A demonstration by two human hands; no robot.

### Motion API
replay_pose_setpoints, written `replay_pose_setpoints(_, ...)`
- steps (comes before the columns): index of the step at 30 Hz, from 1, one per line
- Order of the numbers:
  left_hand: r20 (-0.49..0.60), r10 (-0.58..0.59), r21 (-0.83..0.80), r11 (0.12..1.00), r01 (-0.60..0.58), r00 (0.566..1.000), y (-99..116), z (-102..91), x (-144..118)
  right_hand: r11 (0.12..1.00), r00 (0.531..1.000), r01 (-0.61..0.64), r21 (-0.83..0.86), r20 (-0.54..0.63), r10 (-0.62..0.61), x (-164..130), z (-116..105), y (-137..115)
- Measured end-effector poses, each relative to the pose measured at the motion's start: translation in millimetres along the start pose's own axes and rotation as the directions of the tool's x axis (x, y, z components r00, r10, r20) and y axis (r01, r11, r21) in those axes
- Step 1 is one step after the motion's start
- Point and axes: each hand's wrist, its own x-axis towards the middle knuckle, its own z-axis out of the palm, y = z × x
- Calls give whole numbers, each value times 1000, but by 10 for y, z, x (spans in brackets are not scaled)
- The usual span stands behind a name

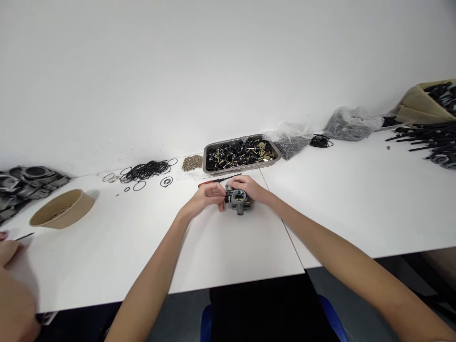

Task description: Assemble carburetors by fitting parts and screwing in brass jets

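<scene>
A grey metal carburetor (240, 203) rests on the white table in front of me. My right hand (251, 187) grips it from the far right side, fingers curled over its top. On its left side, my left hand (210, 195) pinches a small black knob-like part (227, 198) that sits against the body; whether it is fixed there I cannot tell. Just behind my hands lies a screwdriver (217, 181) with a red and black handle, partly hidden by my left fingers.
Behind the hands stands a metal tray (242, 167) of small mixed parts, beside brass pieces (192, 163) and black O-rings (149, 171). A tan bowl (62, 209), carburetor bodies (28, 185) and a co-worker's hand (9, 251) are left. Plastic bags (352, 124) and black parts (436, 140) lie right.
</scene>
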Motion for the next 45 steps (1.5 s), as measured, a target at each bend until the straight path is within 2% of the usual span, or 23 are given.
replay_pose_setpoints(4, 36, -12, 5, 1000, 11, 999, 27, 10, -9, 1000, 1000, 3, -7, 4, -3, -2, 2, 0)
replay_pose_setpoints(14, 46, 7, 13, 1000, -8, 999, -1, -19, 3, 1000, 1000, 4, -24, 8, -4, 11, -1, 19)
replay_pose_setpoints(22, 69, -21, -18, 1000, 23, 997, -9, -69, -1, 1000, 1000, 9, -28, 17, -9, 7, -4, 23)
replay_pose_setpoints(29, 50, -22, 5, 1000, 22, 999, -23, -80, 8, 999, 1000, 4, -38, 17, -3, 2, -10, 10)
replay_pose_setpoints(38, 39, -64, 21, 998, 63, 997, -84, -71, 52, 999, 989, 25, -22, 150, -21, 2, -25, 4)
replay_pose_setpoints(45, -28, -56, -1, 998, 56, 998, -141, -11, 94, 1000, 991, -9, 27, 132, 6, -8, -3, 19)
